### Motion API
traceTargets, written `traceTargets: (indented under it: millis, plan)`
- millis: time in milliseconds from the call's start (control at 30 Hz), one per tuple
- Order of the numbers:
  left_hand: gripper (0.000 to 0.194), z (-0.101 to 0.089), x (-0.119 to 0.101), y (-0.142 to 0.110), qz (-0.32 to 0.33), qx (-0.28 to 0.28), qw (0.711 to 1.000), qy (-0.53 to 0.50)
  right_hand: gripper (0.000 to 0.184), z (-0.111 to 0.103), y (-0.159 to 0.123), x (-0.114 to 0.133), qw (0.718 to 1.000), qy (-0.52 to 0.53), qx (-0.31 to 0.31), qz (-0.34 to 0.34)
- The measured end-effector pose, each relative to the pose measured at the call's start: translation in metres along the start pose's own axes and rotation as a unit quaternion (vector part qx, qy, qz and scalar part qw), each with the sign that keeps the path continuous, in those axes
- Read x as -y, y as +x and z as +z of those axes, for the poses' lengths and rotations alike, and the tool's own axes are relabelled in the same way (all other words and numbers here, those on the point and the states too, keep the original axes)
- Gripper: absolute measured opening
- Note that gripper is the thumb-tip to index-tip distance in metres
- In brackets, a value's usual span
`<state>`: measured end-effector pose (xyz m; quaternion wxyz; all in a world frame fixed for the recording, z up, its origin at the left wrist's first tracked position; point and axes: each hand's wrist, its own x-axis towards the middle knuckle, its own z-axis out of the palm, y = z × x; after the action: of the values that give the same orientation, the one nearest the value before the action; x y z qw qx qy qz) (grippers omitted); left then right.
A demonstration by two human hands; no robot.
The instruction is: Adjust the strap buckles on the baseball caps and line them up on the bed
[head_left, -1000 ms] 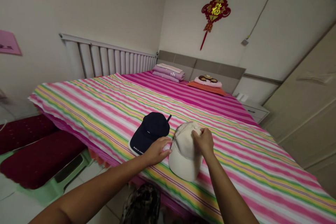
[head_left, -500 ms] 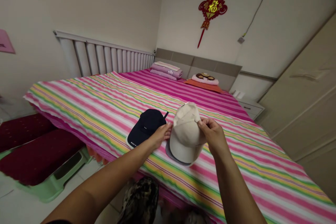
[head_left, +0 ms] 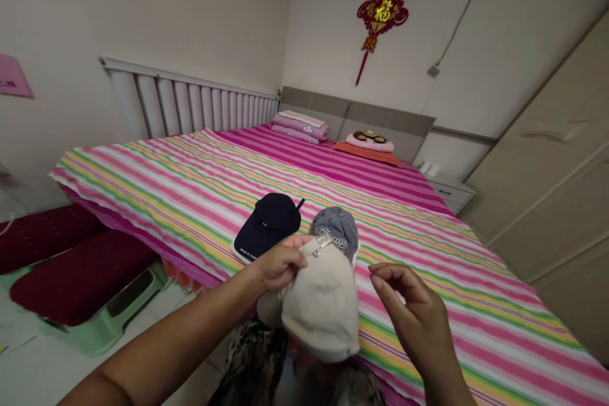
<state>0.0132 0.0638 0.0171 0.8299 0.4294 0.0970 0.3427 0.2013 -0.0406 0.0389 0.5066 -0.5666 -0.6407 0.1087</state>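
Observation:
My left hand grips a cream baseball cap by its back strap, which has a metal buckle. The cap hangs at the bed's near edge with its crown facing me. To its right my right hand is raised above the bedspread, thumb and fingers curled with a gap between the tips and nothing in them. A grey cap with white lettering lies on the bed behind the cream one, which partly covers it. Left of that rests a navy cap, brim toward me, its strap end sticking up.
The striped bedspread covers the near part of the bed. Folded purple bedding and a pink folded item lie by the headboard. Green stools with dark red covers stand at left. A white nightstand is at right.
The cream cap has been lifted off the grey cap and brought toward me, turned around. My left hand now holds its strap. My right hand has let go and moved right.

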Motion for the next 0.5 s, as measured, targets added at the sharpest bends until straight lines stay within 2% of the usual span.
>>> traceTargets:
  millis: [67,133,200,267,333,500]
  plan:
    - [0.038,0.011,0.006,-0.007,-0.022,0.032,0.999,0.001,0.011,0.008,0.001,0.016,0.991,-0.085,-0.029,-0.102]
    - [0.037,0.019,0.012,-0.013,-0.032,0.038,0.999,0.007,0.021,0.020,-0.002,0.027,0.968,-0.160,-0.013,-0.193]
    - [0.034,0.023,0.019,-0.017,-0.034,0.032,0.999,0.017,0.030,0.031,-0.008,0.030,0.946,-0.217,0.006,-0.241]
    - [0.030,0.024,0.025,-0.020,-0.037,0.022,0.999,0.024,0.031,0.039,-0.014,0.027,0.932,-0.251,0.005,-0.260]
    - [0.026,0.023,0.030,-0.021,-0.043,0.011,0.999,0.018,0.024,0.042,-0.018,0.023,0.926,-0.262,-0.003,-0.272]
    - [0.017,0.025,0.038,-0.025,-0.048,-0.036,0.998,0.018,0.017,0.041,-0.015,0.023,0.942,-0.209,0.014,-0.262]
